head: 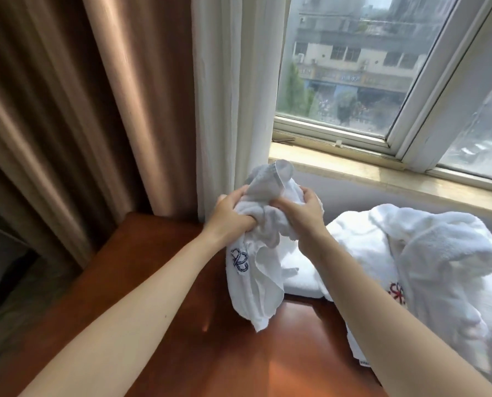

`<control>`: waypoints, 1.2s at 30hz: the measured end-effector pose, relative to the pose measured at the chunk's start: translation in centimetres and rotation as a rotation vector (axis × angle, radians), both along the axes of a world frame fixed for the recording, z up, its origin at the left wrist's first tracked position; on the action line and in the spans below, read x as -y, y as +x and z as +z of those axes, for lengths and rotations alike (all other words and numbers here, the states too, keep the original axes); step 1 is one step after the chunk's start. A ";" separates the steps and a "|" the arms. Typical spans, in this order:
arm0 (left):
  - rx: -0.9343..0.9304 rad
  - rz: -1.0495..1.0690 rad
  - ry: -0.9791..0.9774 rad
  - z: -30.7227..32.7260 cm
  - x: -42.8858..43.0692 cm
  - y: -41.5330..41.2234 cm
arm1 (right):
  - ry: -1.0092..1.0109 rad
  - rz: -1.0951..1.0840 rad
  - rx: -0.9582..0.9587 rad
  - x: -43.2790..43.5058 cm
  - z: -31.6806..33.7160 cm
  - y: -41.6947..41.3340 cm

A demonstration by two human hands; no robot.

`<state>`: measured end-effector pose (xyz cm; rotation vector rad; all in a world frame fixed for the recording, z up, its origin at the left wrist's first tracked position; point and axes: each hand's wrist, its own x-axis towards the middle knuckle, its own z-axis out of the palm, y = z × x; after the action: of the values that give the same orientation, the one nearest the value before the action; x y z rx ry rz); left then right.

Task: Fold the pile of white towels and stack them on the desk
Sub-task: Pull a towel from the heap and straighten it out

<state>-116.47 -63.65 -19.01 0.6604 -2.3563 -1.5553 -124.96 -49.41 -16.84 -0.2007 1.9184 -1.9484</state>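
Fingers of the left hand and the right hand are curling around a crumpled white terry towel with a dark blue embroidered emblem, holding it above the reddish-brown wooden desk. Its loose end is hanging down beside the pile of white towels lying on the desk's right side.

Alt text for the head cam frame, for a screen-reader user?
A left hand and a right hand grip a crumpled white towel with a blue emblem above a reddish wooden desk. A pile of unfolded white towels lies on the desk at right, below a window; curtains hang at left.
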 end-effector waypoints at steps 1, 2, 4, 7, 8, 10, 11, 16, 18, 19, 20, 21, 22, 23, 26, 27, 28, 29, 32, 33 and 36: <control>0.007 0.006 -0.001 0.2 1.0 1.1 | 0.000 0.009 0.001 1.2 0.0 0.9; 0.014 0.015 0.001 0.3 2.0 2.1 | 0.003 0.020 -0.003 2.3 0.0 1.7; 0.026 0.043 0.003 0.5 4.4 4.3 | 0.010 0.045 -0.010 5.0 0.0 3.5; 0.039 0.079 0.004 0.5 7.9 7.4 | 0.014 0.085 -0.003 8.9 -0.2 6.0; 0.048 0.090 0.001 0.4 9.0 8.4 | 0.021 0.100 0.002 10.1 -0.4 6.7; 0.065 0.112 -0.017 0.1 11.2 10.3 | 0.032 0.124 0.022 12.6 -0.9 8.3; 0.076 0.125 -0.035 -0.1 12.3 11.2 | 0.036 0.136 0.035 13.9 -1.2 9.0; 0.109 0.188 -0.123 -1.2 17.9 14.8 | 0.039 0.205 0.066 19.7 -2.5 12.1; 0.120 0.212 -0.160 -1.7 19.8 15.5 | 0.029 0.217 0.060 21.6 -2.9 12.6; 0.119 0.220 -0.178 -2.0 20.6 15.6 | 0.025 0.226 0.058 22.4 -3.2 12.7; 0.115 0.225 -0.192 -2.4 21.4 15.5 | 0.025 0.237 0.053 23.1 -3.6 12.6; 0.114 0.228 -0.206 -2.8 22.0 15.4 | 0.027 0.243 0.047 23.6 -3.9 12.5; 0.118 0.232 -0.222 -3.3 22.5 15.2 | 0.031 0.247 0.041 24.0 -4.4 12.3; 0.130 0.236 -0.245 -4.0 22.9 14.9 | 0.034 0.249 0.038 24.4 -5.0 12.0; 0.177 0.216 -0.332 -6.6 23.9 13.8 | 0.047 0.275 0.052 24.9 -7.3 10.9; 0.190 0.195 -0.351 -7.6 24.1 13.4 | 0.058 0.280 0.058 24.9 -8.2 10.5; 0.205 0.167 -0.359 -8.6 24.3 13.0 | 0.075 0.282 0.058 24.8 -9.0 10.1; 0.223 0.135 -0.357 -9.6 24.3 12.6 | 0.094 0.279 0.056 24.7 -9.8 9.8; 0.287 0.008 -0.345 -12.7 23.9 11.3 | 0.160 0.237 0.041 23.5 -12.3 8.6; 0.306 -0.041 -0.344 -13.7 23.6 10.9 | 0.194 0.219 0.030 22.9 -13.2 8.1; 0.365 -0.205 -0.380 -16.2 22.0 9.5 | 0.403 0.209 0.032 20.9 -16.0 6.6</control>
<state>-107.01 -85.61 -35.24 0.6735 -2.9648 -1.0697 -118.35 -70.30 -32.89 -0.2405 2.1245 -1.3926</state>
